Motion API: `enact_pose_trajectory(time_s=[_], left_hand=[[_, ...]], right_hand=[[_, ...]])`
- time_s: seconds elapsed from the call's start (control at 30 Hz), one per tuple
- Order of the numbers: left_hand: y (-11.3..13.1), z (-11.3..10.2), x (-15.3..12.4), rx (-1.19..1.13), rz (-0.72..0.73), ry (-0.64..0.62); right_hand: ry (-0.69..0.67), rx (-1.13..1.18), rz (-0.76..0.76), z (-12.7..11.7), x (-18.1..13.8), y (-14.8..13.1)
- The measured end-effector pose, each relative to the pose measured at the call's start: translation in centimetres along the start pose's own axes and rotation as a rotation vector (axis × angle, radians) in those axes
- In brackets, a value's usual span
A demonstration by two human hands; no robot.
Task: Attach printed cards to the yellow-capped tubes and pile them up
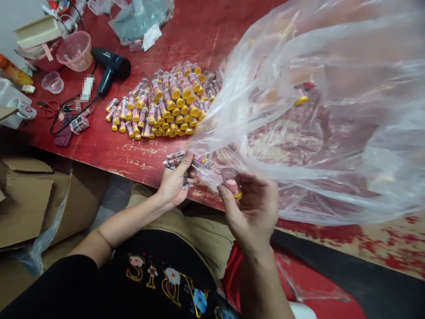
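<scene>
My left hand is closed on a small stack of printed labels at the near edge of the red table. My right hand pinches a small clear vial with pink contents and a yellow cap. Just beyond both hands lies a big clear plastic bag, with one yellow-capped vial inside it. A pile of several labelled yellow-capped vials lies on the table beyond my left hand.
A black hair dryer with its cord, a pink basket, a clear cup, scissors and a white mug sit at the table's left. Cardboard boxes stand on the floor at left.
</scene>
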State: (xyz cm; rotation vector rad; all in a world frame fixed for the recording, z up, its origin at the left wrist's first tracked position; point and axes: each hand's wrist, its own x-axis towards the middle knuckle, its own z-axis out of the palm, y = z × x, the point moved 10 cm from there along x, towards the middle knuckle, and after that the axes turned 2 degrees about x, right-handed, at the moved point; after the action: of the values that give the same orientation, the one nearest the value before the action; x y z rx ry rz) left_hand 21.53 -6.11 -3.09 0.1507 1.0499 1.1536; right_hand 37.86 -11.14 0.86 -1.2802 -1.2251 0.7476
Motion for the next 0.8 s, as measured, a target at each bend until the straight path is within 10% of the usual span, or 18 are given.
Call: enact_pose_trajectory(time_s=[0.23,0.8], left_hand=[[0.2,0.3,0.0,0.120,0.040,-0.023],[0.3,1.2,-0.2,0.235,0.093,-0.129]], right_hand=[[0.011,-0.275,-0.393,-0.4,-0.1,-4.7],[-0.027,-0.158,-0.209,-0.8,-0.5,-2.8]])
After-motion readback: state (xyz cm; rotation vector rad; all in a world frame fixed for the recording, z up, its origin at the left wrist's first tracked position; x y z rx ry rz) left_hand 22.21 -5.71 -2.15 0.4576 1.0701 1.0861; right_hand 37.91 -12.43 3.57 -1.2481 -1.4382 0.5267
